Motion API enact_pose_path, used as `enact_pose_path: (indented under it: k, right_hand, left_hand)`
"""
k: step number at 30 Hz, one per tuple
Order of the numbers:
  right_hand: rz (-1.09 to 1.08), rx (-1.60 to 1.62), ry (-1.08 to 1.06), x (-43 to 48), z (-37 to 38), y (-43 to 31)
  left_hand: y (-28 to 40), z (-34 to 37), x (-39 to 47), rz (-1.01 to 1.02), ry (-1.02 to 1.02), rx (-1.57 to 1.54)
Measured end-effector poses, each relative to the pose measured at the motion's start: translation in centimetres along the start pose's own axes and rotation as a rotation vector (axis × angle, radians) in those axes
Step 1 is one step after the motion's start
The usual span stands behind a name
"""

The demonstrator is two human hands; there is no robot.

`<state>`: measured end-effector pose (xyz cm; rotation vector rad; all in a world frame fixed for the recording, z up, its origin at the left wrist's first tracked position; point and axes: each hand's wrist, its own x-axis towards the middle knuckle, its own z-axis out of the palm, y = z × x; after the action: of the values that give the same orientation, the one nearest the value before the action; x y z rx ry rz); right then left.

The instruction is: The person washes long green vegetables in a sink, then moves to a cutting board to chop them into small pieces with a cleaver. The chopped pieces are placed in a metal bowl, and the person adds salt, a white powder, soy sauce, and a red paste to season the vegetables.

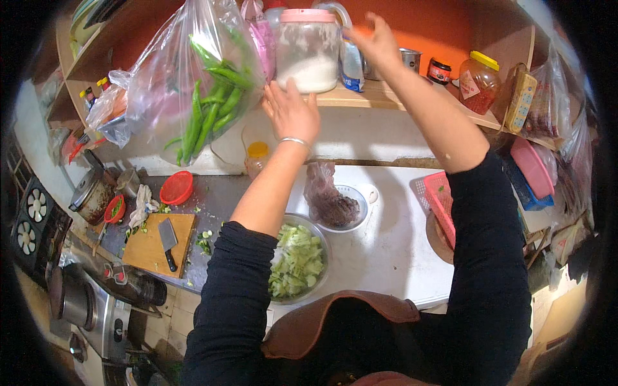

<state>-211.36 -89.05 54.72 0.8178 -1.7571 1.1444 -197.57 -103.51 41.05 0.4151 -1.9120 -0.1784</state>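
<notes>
My left hand [293, 113] is raised at the front edge of the shelf, fingers spread, below a clear jar [309, 53] with a pink lid and white powder or grains inside. Its fingertips overlap the edge of a hanging clear plastic bag [212, 101] of long green peppers; whether they touch it I cannot tell. My right hand [379, 46] reaches up to the right of the jar, fingers apart and nothing visible in it. Near it a blue-and-white packet [352, 65] stands against the jar. Behind that hand is a metal container [410, 60], partly hidden.
Below are a bowl of chopped pale-green vegetable [297, 260], a white bowl with a dark bagged food [333, 207], a white spoon [371, 193] and a pink basket [440, 202]. At left, a cleaver [167, 239] lies on a wooden board [145, 246] beside red bowls [176, 188].
</notes>
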Motion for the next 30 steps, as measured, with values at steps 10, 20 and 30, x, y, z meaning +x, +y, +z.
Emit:
enact_pose_path:
  k: [10, 20, 30]
  right_hand:
    - [-0.094, 0.04, -0.101, -9.4, -2.0, -0.8]
    - [0.104, 0.505, -0.141, -22.1, -9.9, -5.3]
    - [0.655, 0.789, -0.619, -37.8, -6.7, -7.7]
  left_hand:
    - [7.5, -1.5, -0.7, -0.139, -0.285, -0.912]
    - [2.8, -11.2, -11.5, -0.801, -0.587, -1.829]
    - [-8.7, -16.1, -22.6, -0.886, -0.935, -1.15]
